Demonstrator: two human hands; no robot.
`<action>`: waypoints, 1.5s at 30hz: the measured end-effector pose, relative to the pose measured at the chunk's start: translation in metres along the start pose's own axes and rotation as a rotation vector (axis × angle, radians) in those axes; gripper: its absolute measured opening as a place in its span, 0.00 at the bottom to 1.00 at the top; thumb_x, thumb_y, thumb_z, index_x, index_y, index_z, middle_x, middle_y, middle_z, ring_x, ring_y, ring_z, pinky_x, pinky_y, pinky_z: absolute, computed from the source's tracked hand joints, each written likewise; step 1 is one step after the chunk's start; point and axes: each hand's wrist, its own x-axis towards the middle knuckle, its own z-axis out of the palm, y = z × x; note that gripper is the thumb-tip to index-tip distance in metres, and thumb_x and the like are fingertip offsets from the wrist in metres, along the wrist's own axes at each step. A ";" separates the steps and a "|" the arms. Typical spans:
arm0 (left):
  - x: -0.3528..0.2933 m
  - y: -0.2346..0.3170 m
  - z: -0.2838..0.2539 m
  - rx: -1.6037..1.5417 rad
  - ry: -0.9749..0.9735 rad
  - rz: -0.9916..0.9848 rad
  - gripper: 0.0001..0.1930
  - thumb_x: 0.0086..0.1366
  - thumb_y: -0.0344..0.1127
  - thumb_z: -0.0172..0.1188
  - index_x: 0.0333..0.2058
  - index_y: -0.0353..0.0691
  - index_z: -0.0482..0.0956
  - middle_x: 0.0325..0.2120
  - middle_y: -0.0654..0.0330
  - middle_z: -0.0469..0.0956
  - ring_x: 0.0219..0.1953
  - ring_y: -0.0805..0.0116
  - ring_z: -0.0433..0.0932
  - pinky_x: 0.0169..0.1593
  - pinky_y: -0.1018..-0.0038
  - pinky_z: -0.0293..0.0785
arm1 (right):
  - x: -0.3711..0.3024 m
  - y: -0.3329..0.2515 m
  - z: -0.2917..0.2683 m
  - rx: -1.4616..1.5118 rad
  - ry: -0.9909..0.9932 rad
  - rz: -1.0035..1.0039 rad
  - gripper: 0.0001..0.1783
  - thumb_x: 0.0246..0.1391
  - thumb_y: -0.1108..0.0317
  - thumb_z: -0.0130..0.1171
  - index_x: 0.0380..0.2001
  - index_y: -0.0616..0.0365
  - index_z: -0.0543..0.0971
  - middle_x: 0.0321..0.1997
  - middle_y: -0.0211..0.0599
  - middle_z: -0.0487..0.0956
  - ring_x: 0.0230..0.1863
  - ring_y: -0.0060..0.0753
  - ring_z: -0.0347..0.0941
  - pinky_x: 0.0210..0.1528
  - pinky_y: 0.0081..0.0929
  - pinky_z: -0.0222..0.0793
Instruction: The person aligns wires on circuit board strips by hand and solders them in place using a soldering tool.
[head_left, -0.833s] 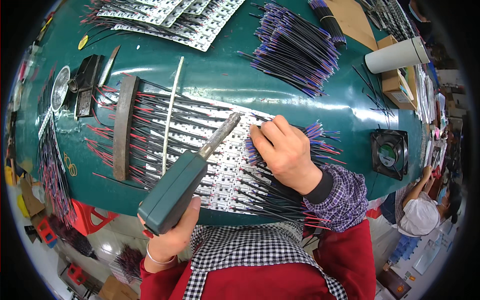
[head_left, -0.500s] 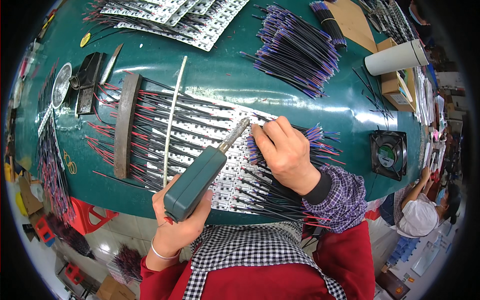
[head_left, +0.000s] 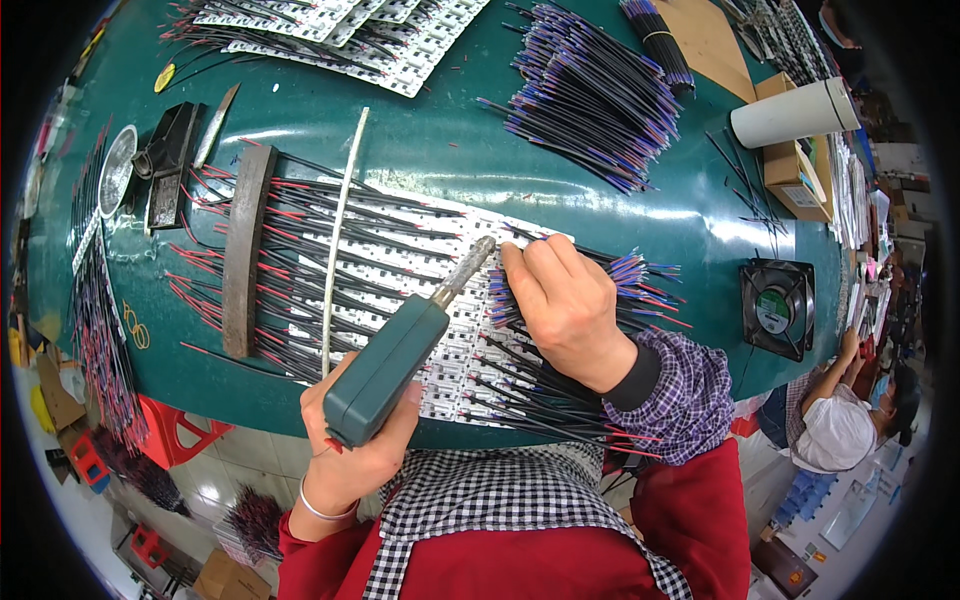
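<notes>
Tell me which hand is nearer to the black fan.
Right. The right hand is left of the fan, at the white board; the left hand is farther left and lower, gripping the green soldering iron.

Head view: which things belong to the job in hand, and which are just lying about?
Seemingly in use:
- green-bodied tool in the left hand
- white board panel beneath
- wires at the right hand
- metal bar and pale strip across the panel's left-side wires

Apparently just lying about:
- black fan
- white cylinder
- red stool
</notes>
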 end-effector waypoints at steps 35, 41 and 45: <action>-0.037 -0.011 -0.003 0.089 0.092 -0.018 0.11 0.53 0.22 0.71 0.37 0.30 0.84 0.30 0.57 0.83 0.27 0.72 0.80 0.32 0.76 0.75 | -0.013 -0.005 -0.010 0.096 -0.025 0.031 0.14 0.42 0.71 0.59 0.36 0.62 0.81 0.30 0.30 0.72 0.33 0.30 0.71 0.30 0.27 0.64; -0.025 -0.008 0.004 -0.239 0.117 -0.089 0.10 0.52 0.19 0.68 0.35 0.29 0.84 0.28 0.57 0.81 0.26 0.72 0.78 0.30 0.77 0.73 | -0.009 -0.006 -0.009 0.086 -0.021 0.011 0.13 0.41 0.71 0.59 0.33 0.63 0.80 0.29 0.30 0.71 0.32 0.30 0.70 0.29 0.26 0.65; -0.020 -0.005 0.001 -0.166 0.061 -0.036 0.10 0.52 0.19 0.66 0.35 0.27 0.83 0.27 0.55 0.79 0.24 0.72 0.77 0.28 0.77 0.71 | -0.008 -0.007 -0.009 0.067 -0.029 0.003 0.12 0.39 0.71 0.59 0.31 0.62 0.79 0.29 0.31 0.71 0.32 0.30 0.70 0.28 0.26 0.65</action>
